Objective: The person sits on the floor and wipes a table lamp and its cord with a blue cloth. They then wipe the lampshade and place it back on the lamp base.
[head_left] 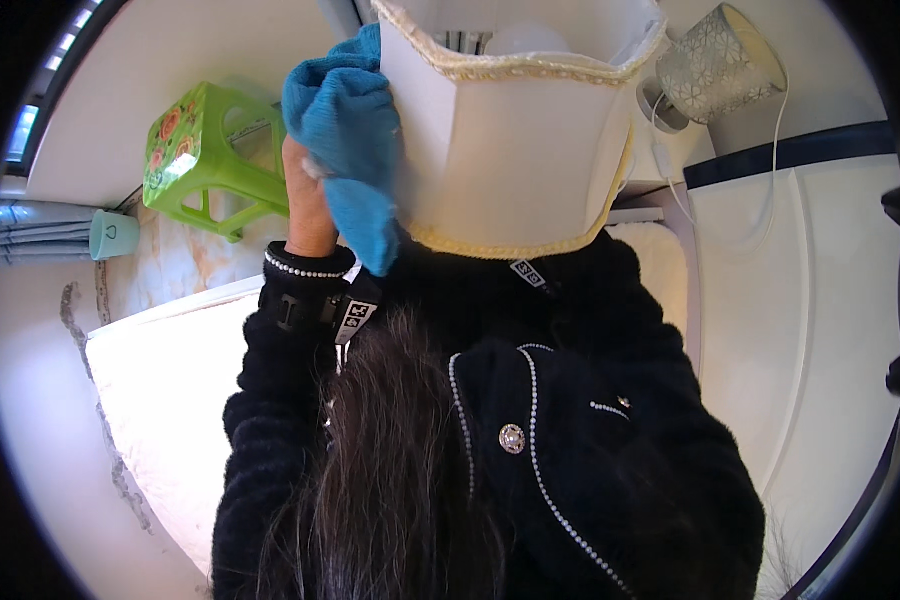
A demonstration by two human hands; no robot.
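A white fabric lampshade (525, 157) with yellowish braided trim fills the top centre, with a rounded pale bulb partly visible inside its opening. My left hand (307, 195) holds a blue knitted cloth (360, 142) against the lampshade's left side; the cloth covers most of the fingers. My right hand is out of view; the right sleeve runs up behind the lampshade, which hides its end. Below the lampshade are the front of my black fuzzy coat and long dark hair.
A green plastic stool (210, 165) with a flower pattern lies tipped at the left, beyond a bed with a cream cover (172, 375). A small light-blue bin (114, 235) is farther left. At upper right a patterned lamp (712, 71) with a cord leans near a white headboard (817, 225).
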